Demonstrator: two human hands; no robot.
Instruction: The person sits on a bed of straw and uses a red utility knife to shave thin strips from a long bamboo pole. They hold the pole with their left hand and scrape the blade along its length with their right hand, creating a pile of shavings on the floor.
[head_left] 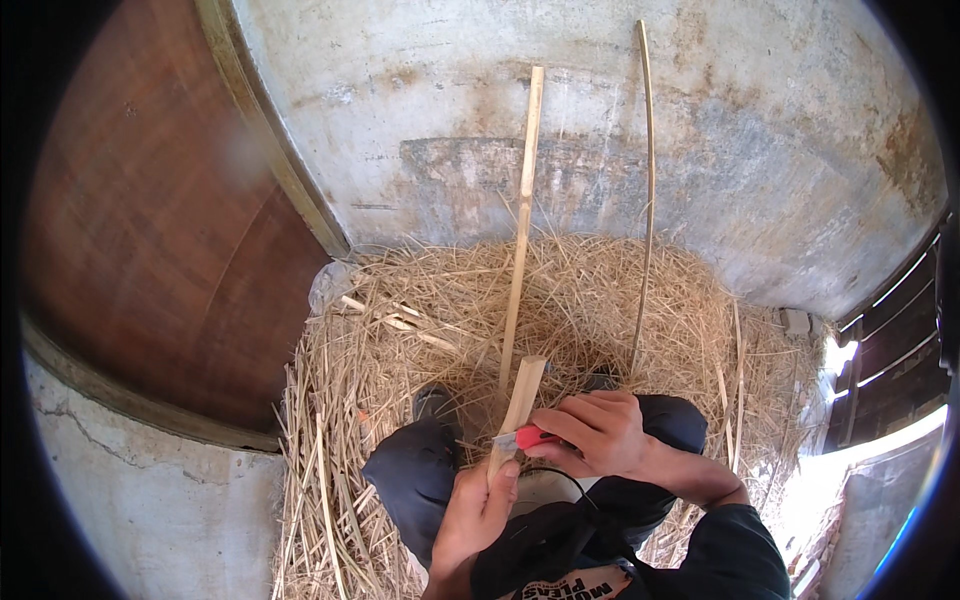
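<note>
Two bent knees (pixel 408 473) before me, and between them the left hand (pixel 478 510) has its grip round the lower part of a pale wooden strip (pixel 525 390); the right hand (pixel 600 432) clasps a red-handled knife (pixel 531 437), blade (pixel 505 442) across the strip

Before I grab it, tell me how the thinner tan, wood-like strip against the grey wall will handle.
The thin tan strip is probably light and springy, being slender for its length. Pushed, it may slide sideways: it seems propped on the grey wall, foot in pale straw.
</note>
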